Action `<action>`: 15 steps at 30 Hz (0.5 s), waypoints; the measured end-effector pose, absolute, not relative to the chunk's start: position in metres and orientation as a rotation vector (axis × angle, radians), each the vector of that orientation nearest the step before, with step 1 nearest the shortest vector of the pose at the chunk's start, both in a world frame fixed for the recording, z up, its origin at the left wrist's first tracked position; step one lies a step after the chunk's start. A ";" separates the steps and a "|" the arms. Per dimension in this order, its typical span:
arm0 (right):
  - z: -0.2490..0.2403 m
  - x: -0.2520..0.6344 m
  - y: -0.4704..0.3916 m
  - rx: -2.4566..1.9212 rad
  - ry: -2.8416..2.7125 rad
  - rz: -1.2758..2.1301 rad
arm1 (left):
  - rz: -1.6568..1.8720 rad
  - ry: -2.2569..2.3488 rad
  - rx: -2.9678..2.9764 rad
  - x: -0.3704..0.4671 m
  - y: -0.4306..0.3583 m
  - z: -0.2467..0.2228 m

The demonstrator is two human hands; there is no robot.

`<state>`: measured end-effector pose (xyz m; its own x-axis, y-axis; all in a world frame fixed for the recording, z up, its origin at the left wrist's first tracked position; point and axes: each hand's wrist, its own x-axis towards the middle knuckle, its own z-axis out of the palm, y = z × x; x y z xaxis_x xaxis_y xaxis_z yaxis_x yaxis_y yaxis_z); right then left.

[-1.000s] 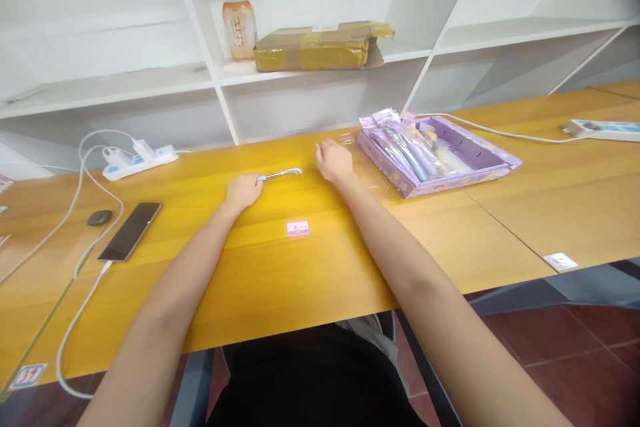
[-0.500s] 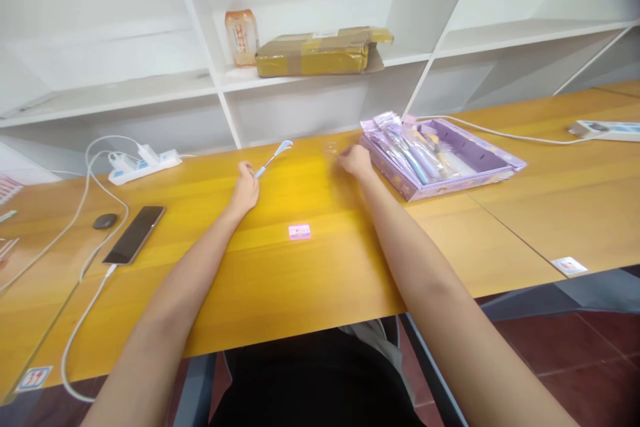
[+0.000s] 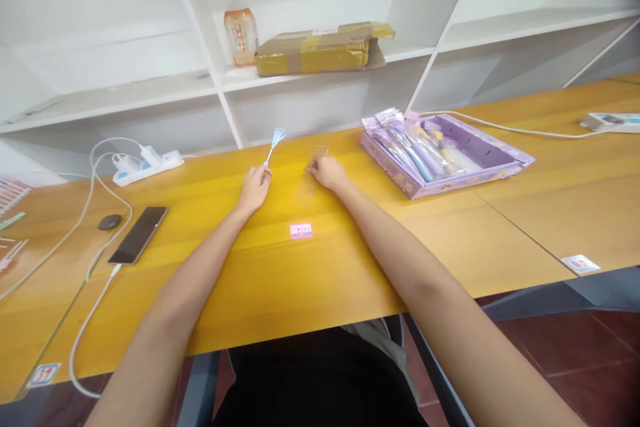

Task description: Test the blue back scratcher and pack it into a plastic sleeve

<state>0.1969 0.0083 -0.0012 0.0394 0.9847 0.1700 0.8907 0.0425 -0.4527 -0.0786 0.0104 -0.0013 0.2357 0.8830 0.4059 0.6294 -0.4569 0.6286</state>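
My left hand (image 3: 255,188) is closed around the handle of a small pale blue tool (image 3: 277,139), whose fanned, claw-like head points up and away from me. To its right, my right hand (image 3: 326,171) pinches a clear plastic bag (image 3: 307,188) that hangs just over the yellow-brown table (image 3: 260,293). A small pink card (image 3: 301,231) lies flat on the table, nearer to me than both hands. Beyond my right hand, on the right, a purple box (image 3: 500,147) holds several wrapped items (image 3: 415,150) in clear sleeves.
On the left lie a phone (image 3: 139,235) on a charging cable, a dark round object (image 3: 109,221) and a power strip (image 3: 150,168). The shelf behind bears a bottle (image 3: 241,33) and a taped cardboard box (image 3: 315,53). Another power strip (image 3: 613,123) sits far right.
My right hand has moved left, away from the purple box, with the clear bag. My left hand has shifted slightly right, and the tool's head now stands more upright with its fanned face showing.
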 end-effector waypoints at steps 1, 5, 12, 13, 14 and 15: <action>-0.002 0.194 0.008 -1.871 -1.891 0.278 | 1.051 1.406 2.174 -0.079 0.010 -0.001; -0.005 0.193 0.007 -1.828 -1.863 0.227 | 1.034 1.425 2.141 -0.079 0.011 0.000; -0.006 0.201 0.010 -1.703 -1.877 0.228 | 1.012 1.336 2.127 -0.077 0.008 0.002; -0.003 0.199 0.010 -1.659 -1.842 0.196 | 1.010 1.314 2.120 -0.077 0.007 0.002; 0.000 0.196 0.009 -1.591 -1.785 0.150 | 1.009 1.293 2.107 -0.076 0.006 0.002; 0.003 0.192 0.009 -1.503 -1.714 0.100 | 1.011 1.273 2.088 -0.076 0.006 0.002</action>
<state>0.1919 0.0086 0.0028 0.0640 0.8510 0.5213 0.7843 0.2801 -0.5535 -0.0760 0.0063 0.0017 0.2907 0.8952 0.3377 0.5321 -0.4446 0.7205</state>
